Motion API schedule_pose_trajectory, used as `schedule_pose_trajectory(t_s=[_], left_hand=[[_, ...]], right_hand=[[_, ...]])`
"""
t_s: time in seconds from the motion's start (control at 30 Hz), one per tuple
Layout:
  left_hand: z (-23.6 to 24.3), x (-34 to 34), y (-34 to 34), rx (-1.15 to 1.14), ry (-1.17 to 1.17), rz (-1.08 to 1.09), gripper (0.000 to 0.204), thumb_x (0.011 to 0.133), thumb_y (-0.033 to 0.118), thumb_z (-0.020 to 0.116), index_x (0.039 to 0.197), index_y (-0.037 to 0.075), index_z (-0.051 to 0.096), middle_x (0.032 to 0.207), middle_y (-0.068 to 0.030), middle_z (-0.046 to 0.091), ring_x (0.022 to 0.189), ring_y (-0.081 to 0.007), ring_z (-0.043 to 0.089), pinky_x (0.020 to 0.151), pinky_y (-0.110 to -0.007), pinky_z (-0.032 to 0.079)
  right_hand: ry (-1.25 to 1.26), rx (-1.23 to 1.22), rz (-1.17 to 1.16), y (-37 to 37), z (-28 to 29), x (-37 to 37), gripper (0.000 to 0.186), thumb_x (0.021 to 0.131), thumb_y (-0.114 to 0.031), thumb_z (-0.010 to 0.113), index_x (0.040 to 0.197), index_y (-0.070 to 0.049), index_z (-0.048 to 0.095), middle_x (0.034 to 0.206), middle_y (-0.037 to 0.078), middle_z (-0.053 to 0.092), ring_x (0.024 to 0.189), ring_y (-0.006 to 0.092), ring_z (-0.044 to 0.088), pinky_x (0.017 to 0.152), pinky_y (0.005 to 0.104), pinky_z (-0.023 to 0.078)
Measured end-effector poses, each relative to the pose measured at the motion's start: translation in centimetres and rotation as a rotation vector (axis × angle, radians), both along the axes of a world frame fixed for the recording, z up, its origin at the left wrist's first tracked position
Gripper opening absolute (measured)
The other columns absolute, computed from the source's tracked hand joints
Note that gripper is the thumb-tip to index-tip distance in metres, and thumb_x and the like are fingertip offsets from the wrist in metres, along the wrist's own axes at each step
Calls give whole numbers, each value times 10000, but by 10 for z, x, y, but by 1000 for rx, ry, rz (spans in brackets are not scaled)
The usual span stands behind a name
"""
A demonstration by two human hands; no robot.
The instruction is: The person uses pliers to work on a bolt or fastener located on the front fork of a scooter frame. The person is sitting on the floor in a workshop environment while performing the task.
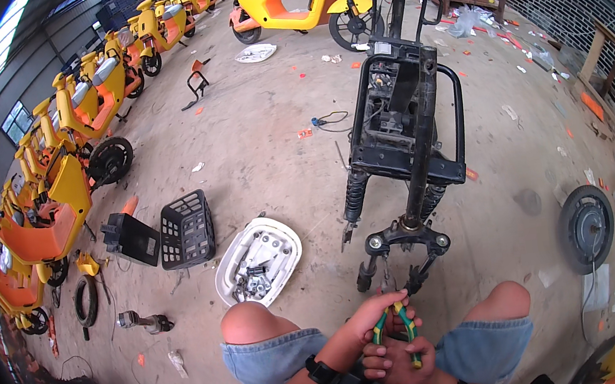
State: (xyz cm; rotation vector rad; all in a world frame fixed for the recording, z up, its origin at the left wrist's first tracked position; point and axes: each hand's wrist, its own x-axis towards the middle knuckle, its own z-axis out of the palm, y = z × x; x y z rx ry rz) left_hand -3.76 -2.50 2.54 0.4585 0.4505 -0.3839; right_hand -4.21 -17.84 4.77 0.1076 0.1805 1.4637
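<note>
I crouch in front of a stripped black scooter frame [403,125] that lies on the concrete floor, its fork end [405,240] toward me. Both hands meet between my knees on pliers with green and yellow handles [403,325]. My left hand [376,315] wraps the upper part of the handles, and my right hand [395,364] grips the lower part. The plier jaws point up at the fork end and are hidden by my fingers. Each wrist wears a black watch or band.
A white tray [282,236] holding bolts and small metal parts lies to my left, next to a black basket [187,230] and a black box [129,239]. A loose wheel [585,227] lies on the right. Yellow-orange scooters [52,202] line the left side.
</note>
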Motion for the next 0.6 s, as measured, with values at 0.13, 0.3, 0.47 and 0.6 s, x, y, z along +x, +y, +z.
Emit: schedule_pose_trajectory(t_s=[0.13, 0.3, 0.47, 0.6], left_hand=[[0, 1, 0, 15, 41, 5, 240, 958, 336, 579, 941, 99, 547, 852, -70, 648, 889, -272, 696, 760, -336, 552], [3, 1, 2, 13, 49, 7, 246, 952, 335, 589, 939, 92, 547, 860, -77, 655, 896, -278, 701, 779, -341, 558], [0, 0, 2, -16, 50, 8, 250, 958, 332, 575, 944, 86, 535, 871, -86, 649, 922, -286, 686, 808, -375, 549], [-1, 1, 3, -31, 60, -3, 265, 958, 327, 577, 952, 67, 530, 885, -99, 652, 926, -299, 687, 809, -385, 555]], right_hand=[[5, 3, -4, 1, 2, 1, 735, 697, -309, 556, 1351, 2, 430, 945, 17, 413, 799, 142, 415, 778, 304, 357], [-2, -27, -4, 2, 5, 1, 732, 701, -307, 574, 1339, 10, 405, 965, 17, 432, 802, 140, 430, 780, 307, 361], [-60, -74, 3, 3, 9, 2, 761, 714, -334, 578, 1357, 14, 369, 992, 22, 446, 826, 147, 453, 808, 320, 370], [-131, -98, -5, 1, 4, 1, 791, 736, -365, 556, 1390, 26, 345, 1078, 55, 484, 868, 170, 479, 858, 341, 381]])
